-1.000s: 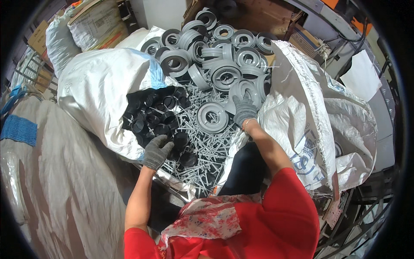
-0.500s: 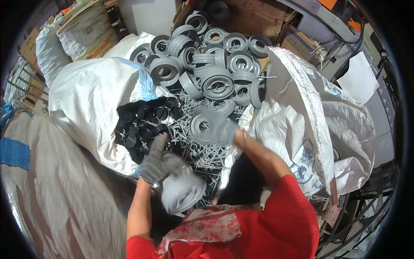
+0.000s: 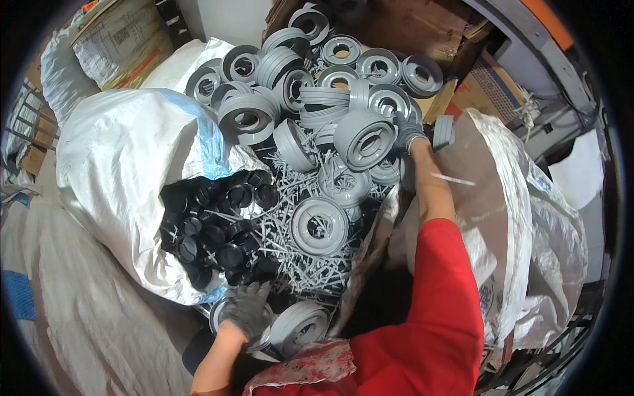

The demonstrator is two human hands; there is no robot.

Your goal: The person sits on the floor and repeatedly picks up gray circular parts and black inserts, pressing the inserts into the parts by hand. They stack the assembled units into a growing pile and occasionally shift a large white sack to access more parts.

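Observation:
My left hand (image 3: pixel 247 309), in a grey glove, grips a grey plastic wheel (image 3: pixel 221 323) low in the view, next to another grey wheel (image 3: pixel 300 327). My right hand (image 3: pixel 407 135), also gloved, is stretched far out to the right edge of a heap of grey wheels (image 3: pixel 317 99). It holds a small grey wheel (image 3: pixel 444 131) edge-on, right beside a large wheel (image 3: pixel 363 140). Under the heap lie several thin grey plastic pins (image 3: pixel 297 264). Black round caps (image 3: pixel 211 224) fill an open white sack (image 3: pixel 125 158) on the left.
A white woven sack (image 3: pixel 528 224) bulges on the right. More sacks (image 3: pixel 79 317) lie at the lower left. Cardboard boxes (image 3: pixel 112 39) stand at the back left and behind the heap. Metal racking (image 3: pixel 535 39) runs along the upper right.
My right hand has reached from near my body out to the far right of the heap. My left hand has come down lower with a grey wheel.

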